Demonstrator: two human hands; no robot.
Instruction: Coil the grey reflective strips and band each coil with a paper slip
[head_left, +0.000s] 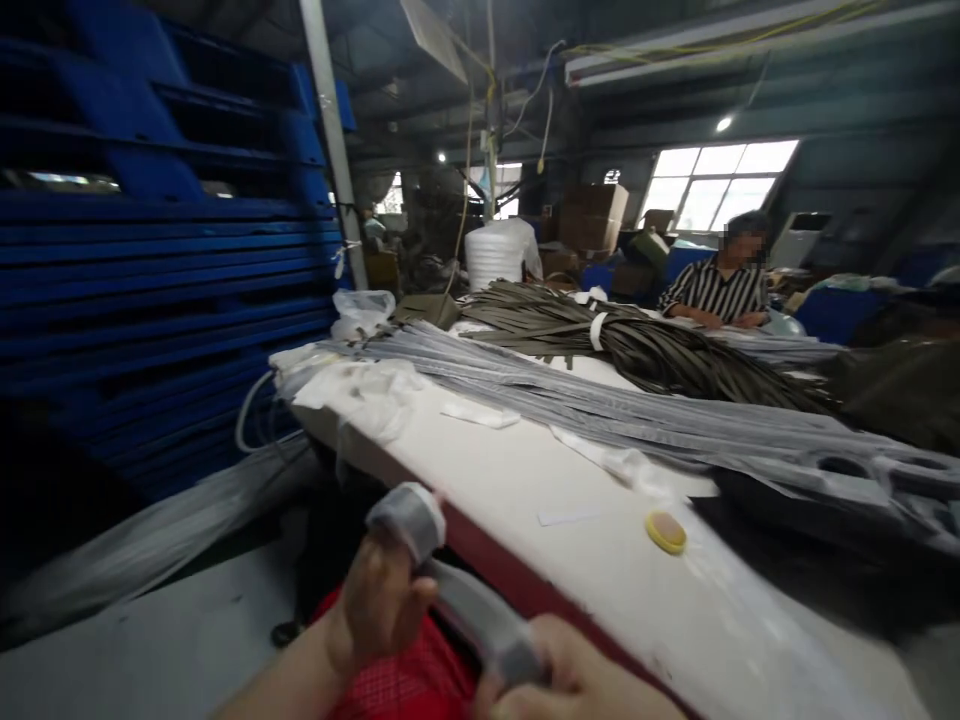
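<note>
A grey strap (476, 612) is held between both hands, just off the near edge of the desk (495, 465).
The strap is looped over the left grip (384, 598), which is curled around it, and its lower stretch is clasped by the right grip (574, 668), above red cloth (420, 670). Between the near edge and a long bundle of grey strips (540, 388), a pale lane is left, where a paper slip (568, 518) and a yellow disc (666, 532) are laid apart. Beyond, dark green strips (675, 360) are bound by a white band (598, 331); the left side is bounded by stacked blue pallets (172, 245).
</note>
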